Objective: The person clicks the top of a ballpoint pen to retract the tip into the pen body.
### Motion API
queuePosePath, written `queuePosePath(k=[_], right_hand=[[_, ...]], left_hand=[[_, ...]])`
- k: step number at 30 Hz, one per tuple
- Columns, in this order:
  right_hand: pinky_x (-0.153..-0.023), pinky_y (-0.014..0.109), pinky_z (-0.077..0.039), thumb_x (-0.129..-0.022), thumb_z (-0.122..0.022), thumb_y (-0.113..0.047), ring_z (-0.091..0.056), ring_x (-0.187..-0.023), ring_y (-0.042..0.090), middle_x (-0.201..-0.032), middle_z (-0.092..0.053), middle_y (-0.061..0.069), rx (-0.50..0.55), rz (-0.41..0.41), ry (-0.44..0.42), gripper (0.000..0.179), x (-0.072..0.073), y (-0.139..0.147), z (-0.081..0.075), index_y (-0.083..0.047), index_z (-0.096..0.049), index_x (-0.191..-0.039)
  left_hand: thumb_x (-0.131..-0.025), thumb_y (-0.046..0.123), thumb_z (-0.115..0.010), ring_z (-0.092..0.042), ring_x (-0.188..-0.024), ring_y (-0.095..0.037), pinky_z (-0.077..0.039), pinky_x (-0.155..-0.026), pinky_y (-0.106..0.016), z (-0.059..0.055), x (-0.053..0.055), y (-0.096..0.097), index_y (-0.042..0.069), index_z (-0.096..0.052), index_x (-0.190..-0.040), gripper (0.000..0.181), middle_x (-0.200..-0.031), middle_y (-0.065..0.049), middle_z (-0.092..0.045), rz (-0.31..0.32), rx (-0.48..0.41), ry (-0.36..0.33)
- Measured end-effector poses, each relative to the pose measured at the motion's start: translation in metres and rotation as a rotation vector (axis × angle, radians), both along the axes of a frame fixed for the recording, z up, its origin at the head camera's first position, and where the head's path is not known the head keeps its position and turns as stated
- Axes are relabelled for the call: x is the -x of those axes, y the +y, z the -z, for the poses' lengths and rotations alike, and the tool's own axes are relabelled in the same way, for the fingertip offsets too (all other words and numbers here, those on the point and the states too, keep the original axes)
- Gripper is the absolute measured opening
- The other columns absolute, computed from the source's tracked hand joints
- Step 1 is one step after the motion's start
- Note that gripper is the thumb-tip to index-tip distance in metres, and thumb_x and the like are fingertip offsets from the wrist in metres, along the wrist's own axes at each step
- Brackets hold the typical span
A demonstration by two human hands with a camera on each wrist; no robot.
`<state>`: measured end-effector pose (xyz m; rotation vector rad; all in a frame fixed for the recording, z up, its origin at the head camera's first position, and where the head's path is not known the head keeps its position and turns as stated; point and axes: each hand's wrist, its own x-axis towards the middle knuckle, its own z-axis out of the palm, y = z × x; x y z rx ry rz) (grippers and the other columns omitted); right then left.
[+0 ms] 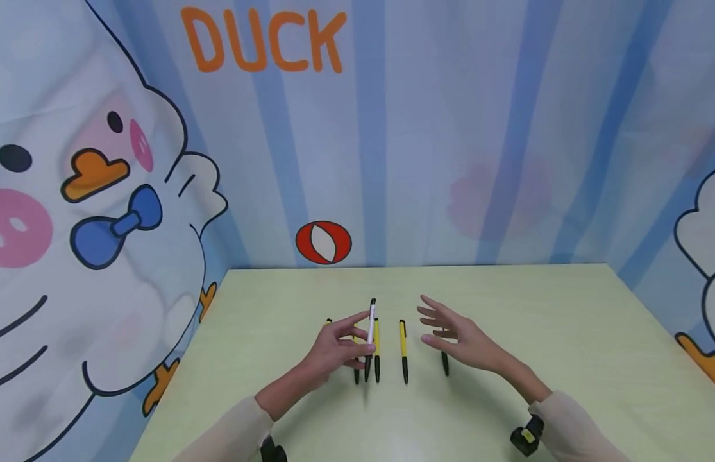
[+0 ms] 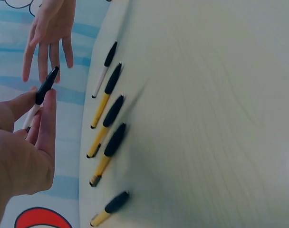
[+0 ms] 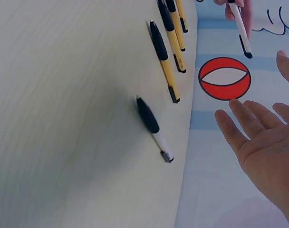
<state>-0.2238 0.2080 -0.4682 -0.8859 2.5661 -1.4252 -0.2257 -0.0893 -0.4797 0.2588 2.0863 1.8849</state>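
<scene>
My left hand [image 1: 336, 350] holds a white pen [image 1: 371, 321] with a black grip, raised above the table and pinched between thumb and fingers. In the left wrist view, the pen's black grip [image 2: 46, 89] points up past the fingertips. My right hand [image 1: 465, 340] hovers over the right part of the row, its fingers spread and nothing in them. Beneath it lies a second white pen [image 3: 156, 135] with a black grip, partly hidden by the hand in the head view. Several yellow pens with black grips, among them a yellow pen [image 1: 403, 346] between the hands, lie side by side.
The pens rest on a pale wooden table [image 1: 542, 308]. Behind it hangs a blue striped cloth [image 1: 415, 160] printed with ducks and a red and white ball [image 1: 341, 242]. Dark wrist cameras sit at both sleeves, one a wrist camera [image 1: 527, 436] on the right.
</scene>
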Motion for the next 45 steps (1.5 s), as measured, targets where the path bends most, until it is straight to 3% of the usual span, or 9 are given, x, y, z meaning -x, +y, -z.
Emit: queuePosePath(k=[8,12,17,24,29,34,39,45], right_hand=[[-0.108,0.051,-0.052,-0.107,-0.056,-0.024,-0.052,-0.138,0.041,-0.156,-0.047,0.021,-0.009,0.035,-0.004,0.062,-0.001,0.019,0.007,-0.007,-0.03,-0.161],[-0.104,0.032,-0.057,-0.107,-0.055,-0.021,-0.054,-0.135,0.045,-0.152,-0.05,0.026,-0.003,0.045,0.01,0.059,-0.003,0.032,0.011,-0.003,-0.034,-0.158],[-0.097,0.013,-0.052,-0.107,-0.055,-0.018,-0.056,-0.131,0.047,-0.148,-0.052,0.03,0.015,0.073,0.009,0.055,-0.007,0.045,0.015,-0.001,-0.037,-0.156],[-0.095,0.013,-0.054,-0.107,-0.055,-0.02,-0.058,-0.13,0.043,-0.148,-0.052,0.03,0.026,0.085,-0.042,0.057,-0.015,0.054,0.026,-0.001,-0.036,-0.156],[-0.094,0.013,-0.054,-0.107,-0.054,-0.019,-0.062,-0.128,0.037,-0.148,-0.05,0.032,0.034,0.093,-0.046,0.058,-0.017,0.059,0.03,-0.001,-0.033,-0.158],[-0.094,0.012,-0.053,-0.107,-0.053,-0.019,-0.065,-0.126,0.025,-0.148,-0.05,0.033,0.023,0.095,-0.047,0.057,-0.016,0.064,0.03,0.0,-0.033,-0.158],[-0.093,0.012,-0.053,-0.107,-0.053,-0.018,-0.064,-0.124,0.003,-0.148,-0.049,0.034,0.047,0.084,-0.047,0.057,-0.014,0.066,0.028,0.0,-0.033,-0.157],[-0.094,0.012,-0.054,-0.107,-0.053,-0.016,-0.064,-0.124,0.004,-0.147,-0.049,0.035,0.055,0.066,-0.027,0.056,-0.009,0.065,0.025,0.001,-0.033,-0.157]], left_hand=[[-0.088,0.008,-0.08,-0.075,-0.087,-0.016,-0.066,-0.073,-0.039,0.012,0.008,-0.022,0.021,-0.053,-0.15,0.069,-0.11,-0.011,-0.068,-0.068,0.037,0.002],[-0.088,0.007,-0.079,-0.074,-0.087,-0.016,-0.067,-0.072,-0.039,0.015,0.008,-0.033,0.02,-0.054,-0.149,0.068,-0.11,-0.012,-0.068,-0.129,0.08,0.002],[-0.087,0.003,-0.079,-0.072,-0.083,-0.016,-0.067,-0.07,-0.038,0.021,0.005,-0.05,0.017,-0.058,-0.147,0.065,-0.108,-0.013,-0.068,-0.23,0.139,0.006],[-0.084,-0.003,-0.079,-0.071,-0.079,-0.017,-0.066,-0.065,-0.037,0.031,-0.005,-0.08,0.01,-0.058,-0.146,0.067,-0.104,-0.015,-0.07,-0.346,0.257,-0.002],[-0.083,-0.005,-0.078,-0.07,-0.076,-0.016,-0.065,-0.063,-0.034,0.037,-0.001,-0.099,0.007,-0.058,-0.144,0.065,-0.101,-0.016,-0.069,-0.39,0.357,0.009],[-0.083,-0.004,-0.079,-0.068,-0.073,-0.014,-0.064,-0.06,-0.031,0.041,0.007,-0.108,0.001,-0.06,-0.141,0.061,-0.097,-0.015,-0.069,-0.385,0.455,0.043],[-0.082,-0.003,-0.081,-0.064,-0.071,-0.013,-0.062,-0.057,-0.029,0.035,0.013,-0.107,-0.002,-0.06,-0.139,0.061,-0.094,-0.013,-0.068,-0.333,0.559,0.082],[-0.081,-0.002,-0.082,-0.06,-0.066,-0.015,-0.058,-0.054,-0.026,0.028,0.022,-0.106,-0.004,-0.063,-0.135,0.058,-0.089,-0.01,-0.065,-0.295,0.63,0.094]])
